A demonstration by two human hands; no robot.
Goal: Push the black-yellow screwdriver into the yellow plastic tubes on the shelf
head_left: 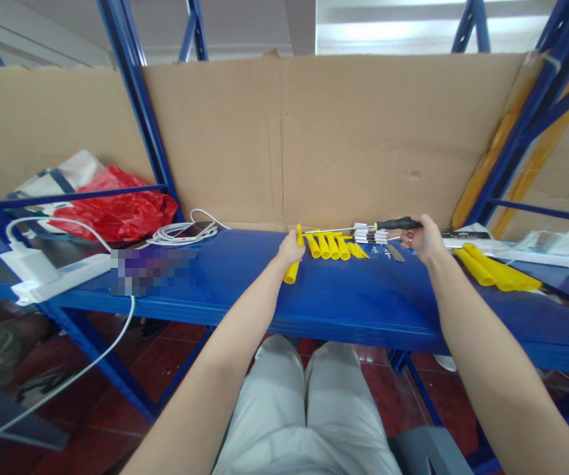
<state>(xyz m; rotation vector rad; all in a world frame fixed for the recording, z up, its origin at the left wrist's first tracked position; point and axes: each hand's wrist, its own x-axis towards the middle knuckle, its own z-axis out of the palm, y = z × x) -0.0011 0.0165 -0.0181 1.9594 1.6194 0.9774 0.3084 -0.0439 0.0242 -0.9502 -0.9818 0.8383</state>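
My left hand [292, 249] is wrapped round a yellow plastic tube [291, 273], whose open lower end points toward me. In my right hand [427, 241] is a screwdriver [397, 223], gripped by its black handle. Its long thin shaft runs level to the left, and the tip meets the upper part of the tube by my left hand. Between the hands, a row of several yellow tubes [333, 248] lies on the blue shelf [244, 277]. Small yellow pointed pieces [357, 251], a stack of white pieces [364, 233] and small metal parts [386, 251] sit beside them.
Larger yellow cones [492, 267] lie right of my right hand, near a white strip [526, 253]. On the left are a white power strip [69, 274], a coiled white cable [182, 232] and a red plastic bag [116, 208]. Cardboard [363, 138] walls the back.
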